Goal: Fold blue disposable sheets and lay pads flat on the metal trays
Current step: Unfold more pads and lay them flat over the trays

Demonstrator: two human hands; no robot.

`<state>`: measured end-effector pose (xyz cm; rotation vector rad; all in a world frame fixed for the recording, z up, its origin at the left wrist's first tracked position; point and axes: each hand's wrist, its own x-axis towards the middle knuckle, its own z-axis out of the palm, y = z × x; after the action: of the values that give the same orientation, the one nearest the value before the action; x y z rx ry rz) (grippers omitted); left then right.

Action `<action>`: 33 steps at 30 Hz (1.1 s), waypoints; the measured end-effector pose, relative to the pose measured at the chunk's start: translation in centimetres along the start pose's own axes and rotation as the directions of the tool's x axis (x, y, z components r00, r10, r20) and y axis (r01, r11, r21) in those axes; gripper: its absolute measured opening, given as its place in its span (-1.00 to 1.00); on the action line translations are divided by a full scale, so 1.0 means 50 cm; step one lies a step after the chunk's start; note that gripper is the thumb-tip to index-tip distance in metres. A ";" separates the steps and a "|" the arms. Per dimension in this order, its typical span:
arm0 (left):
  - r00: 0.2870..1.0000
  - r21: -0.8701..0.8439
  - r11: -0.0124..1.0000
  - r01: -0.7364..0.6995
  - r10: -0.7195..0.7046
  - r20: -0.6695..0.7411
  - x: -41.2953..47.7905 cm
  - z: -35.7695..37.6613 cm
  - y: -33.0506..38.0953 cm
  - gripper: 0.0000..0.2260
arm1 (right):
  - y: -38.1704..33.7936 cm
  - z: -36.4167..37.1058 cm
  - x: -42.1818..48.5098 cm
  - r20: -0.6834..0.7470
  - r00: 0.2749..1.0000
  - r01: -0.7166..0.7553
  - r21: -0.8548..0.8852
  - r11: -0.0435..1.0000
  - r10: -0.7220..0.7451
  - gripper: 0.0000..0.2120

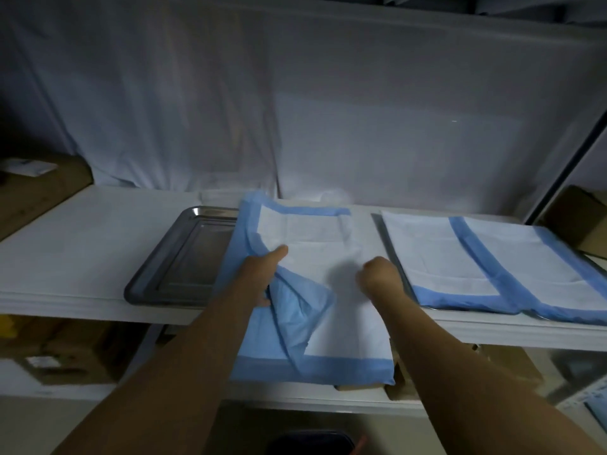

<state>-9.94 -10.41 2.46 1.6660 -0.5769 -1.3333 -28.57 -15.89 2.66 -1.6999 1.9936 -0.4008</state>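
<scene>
Blue-bordered pad (312, 231) overlapping the right side of the left tray (177, 257), near end hanging past the table (82, 241) edge. The left hand (262, 274) grips the bunched blue border; the right hand (377, 274) rests curled on the white face, grasp unclear. Risk: the overhang could drag the pad off, and bunching may leave creases.

The pad (315, 244) hides the right half of the left tray (193, 254).

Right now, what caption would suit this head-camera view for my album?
Left hand grips a blue-bordered pad overlapping a metal tray; right hand curls at its edge.
</scene>
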 end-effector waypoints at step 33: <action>0.920 0.732 0.663 -0.160 0.369 -0.133 0.032 0.011 -0.022 -0.80 | 0.114 -0.008 0.010 -0.051 0.999 0.005 0.083 0.997 0.000 -0.60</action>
<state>-10.17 -11.34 0.70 2.2206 -1.2334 -0.6481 -33.61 -15.35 -0.02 -1.6565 1.9821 -0.5250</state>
